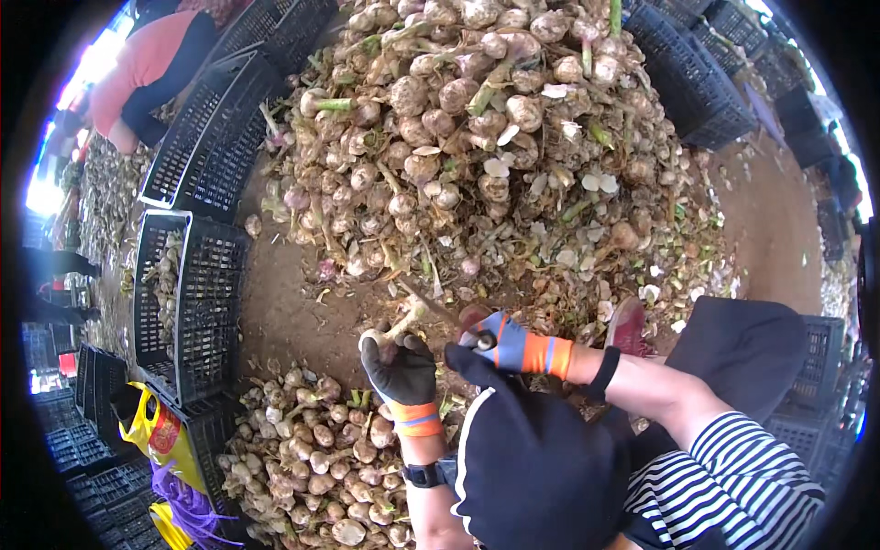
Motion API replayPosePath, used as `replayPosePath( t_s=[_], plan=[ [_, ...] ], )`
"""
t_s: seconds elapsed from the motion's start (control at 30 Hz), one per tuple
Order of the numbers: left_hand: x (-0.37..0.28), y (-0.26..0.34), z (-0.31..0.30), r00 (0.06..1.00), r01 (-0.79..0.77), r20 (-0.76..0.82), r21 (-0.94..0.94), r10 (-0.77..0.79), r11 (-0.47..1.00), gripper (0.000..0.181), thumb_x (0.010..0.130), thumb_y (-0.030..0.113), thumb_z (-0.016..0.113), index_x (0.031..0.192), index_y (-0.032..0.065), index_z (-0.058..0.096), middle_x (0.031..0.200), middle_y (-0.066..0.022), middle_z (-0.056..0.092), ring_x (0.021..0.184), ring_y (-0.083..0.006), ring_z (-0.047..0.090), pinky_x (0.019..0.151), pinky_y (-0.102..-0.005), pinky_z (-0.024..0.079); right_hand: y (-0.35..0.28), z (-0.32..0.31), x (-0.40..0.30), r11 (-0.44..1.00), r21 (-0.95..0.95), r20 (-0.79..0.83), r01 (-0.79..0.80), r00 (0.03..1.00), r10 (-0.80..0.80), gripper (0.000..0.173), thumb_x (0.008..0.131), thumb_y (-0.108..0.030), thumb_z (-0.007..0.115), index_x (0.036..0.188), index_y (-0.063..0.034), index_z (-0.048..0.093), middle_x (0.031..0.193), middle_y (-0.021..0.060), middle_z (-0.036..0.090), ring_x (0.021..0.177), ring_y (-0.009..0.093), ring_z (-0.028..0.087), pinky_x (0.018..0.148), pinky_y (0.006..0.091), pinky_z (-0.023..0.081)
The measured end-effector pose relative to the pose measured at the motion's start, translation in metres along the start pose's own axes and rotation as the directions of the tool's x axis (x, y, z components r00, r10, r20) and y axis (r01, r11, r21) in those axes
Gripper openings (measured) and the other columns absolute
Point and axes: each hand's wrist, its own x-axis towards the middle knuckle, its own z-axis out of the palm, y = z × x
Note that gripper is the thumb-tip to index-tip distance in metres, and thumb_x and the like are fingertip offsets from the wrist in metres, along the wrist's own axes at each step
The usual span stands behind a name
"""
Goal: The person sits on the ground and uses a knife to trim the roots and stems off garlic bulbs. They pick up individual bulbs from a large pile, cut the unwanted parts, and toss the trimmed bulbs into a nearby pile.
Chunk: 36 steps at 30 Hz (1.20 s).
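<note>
My gloved left hand holds a garlic bulb whose stalk points up and to the right. In my gloved right hand is a knife; its narrow blade reaches up and left, close beside the stalk. Whether blade and stalk touch I cannot tell. Beyond both hands rises a large heap of garlic bulbs, some with green stalk pieces. A lower pile of garlic bulbs, mostly short-stalked, lies left of my left forearm.
Black plastic crates line the left side, one holding garlic. A yellow bag and purple netting lie by them. More crates stand at upper right. A person in a pink top bends over at upper left. Peel scraps litter the floor.
</note>
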Motion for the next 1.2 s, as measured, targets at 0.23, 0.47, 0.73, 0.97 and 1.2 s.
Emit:
replayPosePath(
  t_s=[0.23,0.47,0.73,0.97,1.2],
  plan=[
    [-0.050,0.042,0.031,0.893,0.015,0.393,-0.513,0.219,0.858,0.036,0.081,0.014,0.064,0.110,-0.0009,0.049,0.105,-0.0076,0.057,0.084,-0.0133,0.057,0.083,-0.0284,0.047,0.113,-0.022,-0.040,0.809,-0.034,-0.309,-0.587,0.776,0.550,0.030,0.070,-0.027,0.064,0.081,0.0005,0.066,0.072,0.0117,0.065,0.061,0.022,0.062,0.056,0.0350,0.050],
    [0.084,-0.063,-0.054,0.909,-0.391,0.357,0.909,0.217,0.144,0.046,0.074,0.000,0.067,0.118,0.0044,0.053,0.114,-0.0090,0.058,0.102,-0.0208,0.055,0.093,-0.0325,0.043,0.070,-0.062,-0.056,0.584,0.561,-0.068,-0.586,0.671,0.738,0.017,0.081,-0.022,0.062,0.081,-0.0061,0.068,0.062,0.0026,0.059,0.045,0.010,0.053,0.042,0.0263,0.042],
    [0.107,-0.083,-0.068,0.937,-0.347,0.348,0.936,0.009,-0.057,0.052,0.063,0.012,0.073,0.111,0.0003,0.056,0.106,-0.0175,0.061,0.097,-0.0309,0.059,0.084,-0.0331,0.048,0.129,-0.049,-0.095,0.740,0.504,-0.209,-0.445,0.768,0.605,0.026,0.085,-0.022,0.052,0.094,0.0002,0.062,0.079,0.0032,0.064,0.066,0.009,0.055,0.056,0.0279,0.044],
    [0.059,0.139,0.075,0.869,-0.467,0.427,0.546,0.249,0.695,0.029,0.092,0.019,0.048,0.118,0.0054,0.052,0.116,-0.0066,0.057,0.097,-0.0162,0.057,0.083,-0.0282,0.047,0.153,-0.018,-0.102,0.658,0.618,0.068,-0.430,0.863,0.501,0.053,0.088,-0.039,0.030,0.110,0.0002,0.059,0.090,0.0064,0.062,0.077,0.015,0.055,0.072,0.0277,0.045],
    [0.170,0.101,-0.009,0.919,-0.257,0.172,0.944,0.355,0.208,0.041,0.076,0.009,0.071,0.115,0.0057,0.059,0.111,-0.0095,0.061,0.102,-0.0200,0.057,0.089,-0.0290,0.046,0.037,-0.038,-0.065,0.656,0.638,-0.045,-0.402,0.831,0.554,0.018,0.079,-0.004,0.054,0.088,-0.0004,0.070,0.076,0.0024,0.067,0.064,0.009,0.059,0.057,0.0224,0.046]
  ],
)
